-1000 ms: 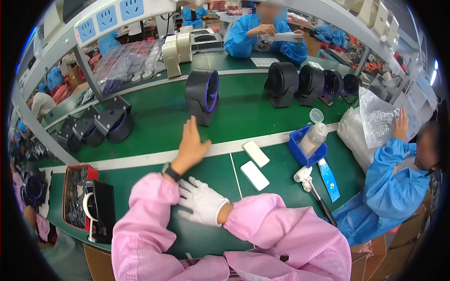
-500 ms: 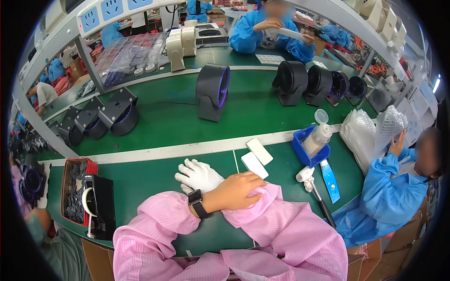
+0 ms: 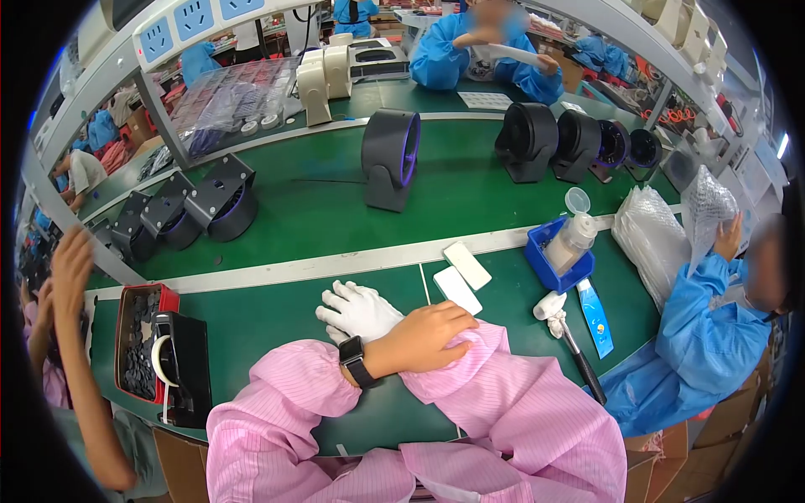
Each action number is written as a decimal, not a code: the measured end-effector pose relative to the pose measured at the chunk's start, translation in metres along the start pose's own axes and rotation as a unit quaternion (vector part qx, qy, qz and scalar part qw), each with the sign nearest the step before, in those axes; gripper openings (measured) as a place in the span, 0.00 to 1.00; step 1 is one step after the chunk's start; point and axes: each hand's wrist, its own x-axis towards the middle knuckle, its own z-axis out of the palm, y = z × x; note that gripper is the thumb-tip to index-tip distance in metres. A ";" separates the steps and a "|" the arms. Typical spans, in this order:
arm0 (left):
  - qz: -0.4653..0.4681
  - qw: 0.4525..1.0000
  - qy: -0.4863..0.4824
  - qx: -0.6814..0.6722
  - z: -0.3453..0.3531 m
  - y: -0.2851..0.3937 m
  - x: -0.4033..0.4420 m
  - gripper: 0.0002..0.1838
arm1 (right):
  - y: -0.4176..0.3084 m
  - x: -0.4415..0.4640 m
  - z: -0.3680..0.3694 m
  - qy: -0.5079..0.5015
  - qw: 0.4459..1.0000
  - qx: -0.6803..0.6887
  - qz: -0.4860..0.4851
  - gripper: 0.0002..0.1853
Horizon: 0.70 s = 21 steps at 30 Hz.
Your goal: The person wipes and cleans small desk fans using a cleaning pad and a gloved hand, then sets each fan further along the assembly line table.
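My left hand [image 3: 432, 337], bare with a black watch, lies across my right wrist and the pink sleeve, its fingers laid out flat and holding nothing. My right hand [image 3: 359, 312], in a white glove, rests palm down on the green tabletop [image 3: 251, 327] with fingers spread. Right beside them are two white flat blocks [image 3: 467, 266]. Beyond the pale rail, a black fan with a purple ring [image 3: 391, 159] stands upright on the green belt [image 3: 310, 210]; neither hand touches it.
More black fans stand at the belt's right [image 3: 527, 142] and left [image 3: 222, 197]. Nearby are a red box of dark pieces [image 3: 138, 339], a tape dispenser [image 3: 186, 369], a blue bin [image 3: 559, 268], a blue tube [image 3: 596, 318] and a hammer [image 3: 579, 352]. Co-workers sit right and opposite; another's arm rises left.
My left hand has drawn back from near the middle fan onto my right wrist. The fans have shifted right along the belt. Another person's bare arm has come up at the left.
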 end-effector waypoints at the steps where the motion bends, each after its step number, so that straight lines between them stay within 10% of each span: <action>1: 0.000 1.000 0.001 0.001 0.000 0.000 -0.001 0.16 | 0.000 0.001 -0.002 -0.006 1.000 0.001 0.001 0.17; 21: 0.000 1.000 0.000 0.003 0.000 0.000 0.000 0.15 | 0.001 -0.001 0.003 0.002 1.000 -0.002 -0.004 0.17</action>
